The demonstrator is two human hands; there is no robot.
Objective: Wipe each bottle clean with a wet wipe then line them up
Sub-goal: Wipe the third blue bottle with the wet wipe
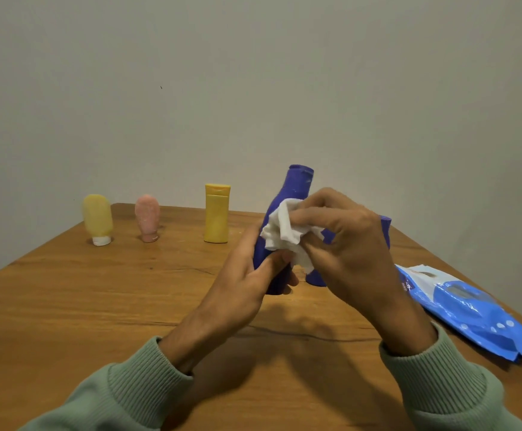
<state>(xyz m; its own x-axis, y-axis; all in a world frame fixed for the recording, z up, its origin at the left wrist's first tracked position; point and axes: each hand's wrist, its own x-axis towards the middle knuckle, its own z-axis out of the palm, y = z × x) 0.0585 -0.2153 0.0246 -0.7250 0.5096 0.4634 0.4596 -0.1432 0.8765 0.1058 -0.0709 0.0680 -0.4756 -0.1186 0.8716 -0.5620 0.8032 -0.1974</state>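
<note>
Far out to the left of the left fingers, a pale yellow squeeze tube (98,217) stands on its white cap at the back of the brown wooden table (67,306). A pink squeeze tube (147,218) stands on its cap just right of it, apart from it. Nearer those fingers, a yellow plastic flip-top bottle (216,217) stands upright. The left hand (247,275) has its fingers and thumb wrapped round the lower body of a tall violet-blue plastic bottle (297,188), which leans slightly left with its neck above both hands; whether its base touches the table cannot be told. The right hand (346,244) clutches a crumpled white wet wipe (284,234) in its curled fingertips and presses it against the middle of that bottle, just above the left fingers. Behind the right fingers a second violet-blue bottle (385,227) shows only in parts, mostly hidden. Right of the right wrist, near it, a blue and white wet-wipe pack (471,309) lies flat on the table. Both wrists wear green ribbed sleeves (135,393).
</note>
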